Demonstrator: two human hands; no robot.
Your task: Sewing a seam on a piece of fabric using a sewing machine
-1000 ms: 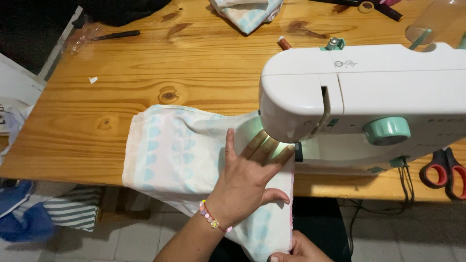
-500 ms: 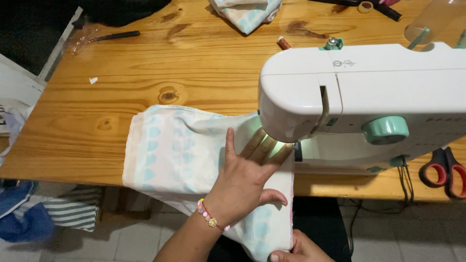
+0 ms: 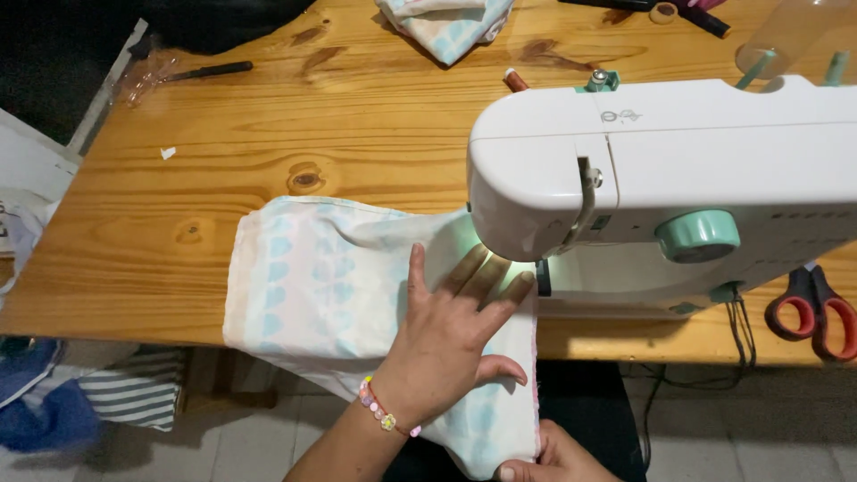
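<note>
Pale patterned fabric (image 3: 321, 286) spread on wooden table (image 3: 268, 134), fed beneath white sewing machine (image 3: 661, 178). Pressed flat by left hand (image 3: 446, 344), fingers splayed wide. Lower edge pinched by right hand (image 3: 544, 460). Red scissors (image 3: 817, 312) lying well apart.

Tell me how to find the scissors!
Start at the big white sewing machine on the wooden table. Look just past its right end, at the table's near edge. The scissors lie there, the only thing with red loop handles.
</note>
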